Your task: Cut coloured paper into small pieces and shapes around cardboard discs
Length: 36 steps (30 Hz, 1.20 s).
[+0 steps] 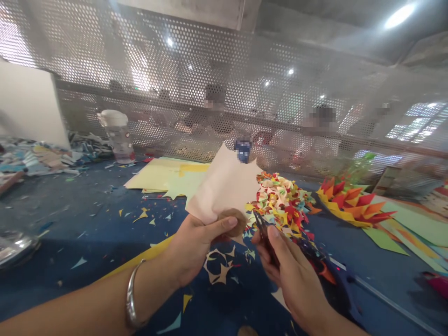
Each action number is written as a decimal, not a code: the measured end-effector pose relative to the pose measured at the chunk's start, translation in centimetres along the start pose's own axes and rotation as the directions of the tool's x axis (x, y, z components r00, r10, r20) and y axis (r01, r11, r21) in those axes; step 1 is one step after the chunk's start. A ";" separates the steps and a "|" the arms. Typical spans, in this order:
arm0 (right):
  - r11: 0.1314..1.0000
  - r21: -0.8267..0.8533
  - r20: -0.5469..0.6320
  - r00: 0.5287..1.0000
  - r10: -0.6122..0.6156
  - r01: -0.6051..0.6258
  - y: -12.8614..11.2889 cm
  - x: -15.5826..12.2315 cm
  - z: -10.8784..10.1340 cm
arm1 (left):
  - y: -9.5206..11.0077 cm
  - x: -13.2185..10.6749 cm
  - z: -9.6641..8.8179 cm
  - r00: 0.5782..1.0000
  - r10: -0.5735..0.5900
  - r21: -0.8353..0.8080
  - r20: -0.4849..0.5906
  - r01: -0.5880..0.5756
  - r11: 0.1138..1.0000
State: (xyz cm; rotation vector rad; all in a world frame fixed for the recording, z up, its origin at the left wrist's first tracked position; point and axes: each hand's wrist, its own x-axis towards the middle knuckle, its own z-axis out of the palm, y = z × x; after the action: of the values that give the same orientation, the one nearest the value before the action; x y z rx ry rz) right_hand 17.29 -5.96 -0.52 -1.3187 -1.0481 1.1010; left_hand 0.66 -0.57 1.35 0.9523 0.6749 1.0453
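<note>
My left hand (196, 242) grips a pale pink sheet of paper (224, 186), its thumb pressing a round brown disc (235, 223) against the sheet's lower edge. The sheet's right edge is cut into points and curves. Dark scissors (264, 233) are in my right hand (285, 261), their tips just right of the disc and apart from it. Below the hands lie curved pale paper offcuts (220, 267). A heap of small cut paper pieces (282, 200) in red, yellow and cream lies beyond my right hand.
Yellow and pale green sheets (157, 175) lie behind the left hand. A clear bottle (118, 140) with a white lid stands farther back. At right are a red and yellow folded-paper piece (353, 203) and green sheets (416, 219). A perforated screen (168, 70) borders the blue tabletop (80, 219).
</note>
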 end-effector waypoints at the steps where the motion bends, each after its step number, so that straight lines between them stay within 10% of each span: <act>1: 1.000 -0.014 0.008 1.000 0.007 -0.007 0.0 -0.1 0.1 | -0.1 0.0 0.0 1.000 0.005 -0.012 0.002 -0.005 1.000; 36: 0.999 -0.031 0.138 0.990 0.017 -0.013 0.4 -0.2 -0.1 | -0.6 -0.6 0.7 0.996 0.001 -0.034 0.086 0.002 0.999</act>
State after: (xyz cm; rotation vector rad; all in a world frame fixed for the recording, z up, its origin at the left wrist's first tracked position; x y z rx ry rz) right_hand 17.38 -6.24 -0.87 -1.2900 -1.1617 1.2057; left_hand 1.26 -1.48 1.14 0.9622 0.5846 1.0064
